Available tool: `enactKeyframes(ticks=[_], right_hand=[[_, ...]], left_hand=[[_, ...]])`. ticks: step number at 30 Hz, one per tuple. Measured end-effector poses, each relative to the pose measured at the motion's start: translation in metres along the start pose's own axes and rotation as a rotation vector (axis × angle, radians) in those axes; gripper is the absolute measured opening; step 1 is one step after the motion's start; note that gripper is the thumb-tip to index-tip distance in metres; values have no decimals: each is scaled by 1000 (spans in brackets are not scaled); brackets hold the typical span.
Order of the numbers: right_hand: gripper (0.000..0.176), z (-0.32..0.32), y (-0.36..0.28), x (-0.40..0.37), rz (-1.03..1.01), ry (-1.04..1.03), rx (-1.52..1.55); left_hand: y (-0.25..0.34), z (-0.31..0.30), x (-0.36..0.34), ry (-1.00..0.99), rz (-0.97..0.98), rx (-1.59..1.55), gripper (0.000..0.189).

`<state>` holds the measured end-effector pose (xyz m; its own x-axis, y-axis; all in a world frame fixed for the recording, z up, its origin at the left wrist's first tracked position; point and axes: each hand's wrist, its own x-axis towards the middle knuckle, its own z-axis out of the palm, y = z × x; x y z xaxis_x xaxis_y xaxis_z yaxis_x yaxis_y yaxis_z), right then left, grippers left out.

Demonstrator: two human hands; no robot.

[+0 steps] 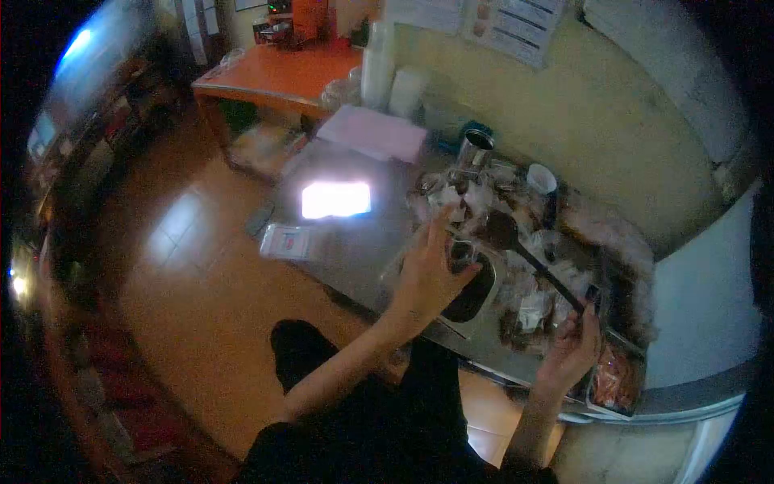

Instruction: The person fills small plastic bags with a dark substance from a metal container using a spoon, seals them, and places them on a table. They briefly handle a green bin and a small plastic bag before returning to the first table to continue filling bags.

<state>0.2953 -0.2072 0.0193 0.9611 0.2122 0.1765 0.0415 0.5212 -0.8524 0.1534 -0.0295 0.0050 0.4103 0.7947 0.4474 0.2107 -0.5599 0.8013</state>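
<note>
A long dark spoon (542,266) is held by the end of its handle in my right hand (571,347), at the right of the counter. Its round bowl end points up and left, over a pile of clear plastic packets (532,310). My left hand (427,270) is raised above the near edge of a small metal basin (476,310), fingers spread and thumb apart. Nothing shows between its fingers. Dark contents are visible inside the basin.
An open metal can (476,145) and a white cup (542,179) stand behind the packets. A bright glowing screen (336,200), a white packet (285,242) and a pink stack (371,133) lie on the counter (363,250). An orange table (282,73) stands behind.
</note>
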Motion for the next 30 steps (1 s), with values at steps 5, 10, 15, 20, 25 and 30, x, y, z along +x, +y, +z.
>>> enactKeyframes(ticks=[5,10,15,20,25,30], right_hand=[[17,6,-8,-2,-21,-37,12],[22,16,-14,-13,-105,-34,-117],[26,16,-17,-18,-238,-92,-194],[28,22,-15,-24,-407,-57,-238],[27,-2,-11,-31,-493,-275,-292],[31,-9,3,-40,-856,-374,-604]], left_hand=[[4,13,2,6,15,-120,93],[10,17,2,-31,-9,-98,93],[14,13,2,-24,-12,-129,92],[11,16,2,-7,-1,-168,90],[12,18,2,-1,-21,-154,87],[11,17,3,16,2,-108,86]])
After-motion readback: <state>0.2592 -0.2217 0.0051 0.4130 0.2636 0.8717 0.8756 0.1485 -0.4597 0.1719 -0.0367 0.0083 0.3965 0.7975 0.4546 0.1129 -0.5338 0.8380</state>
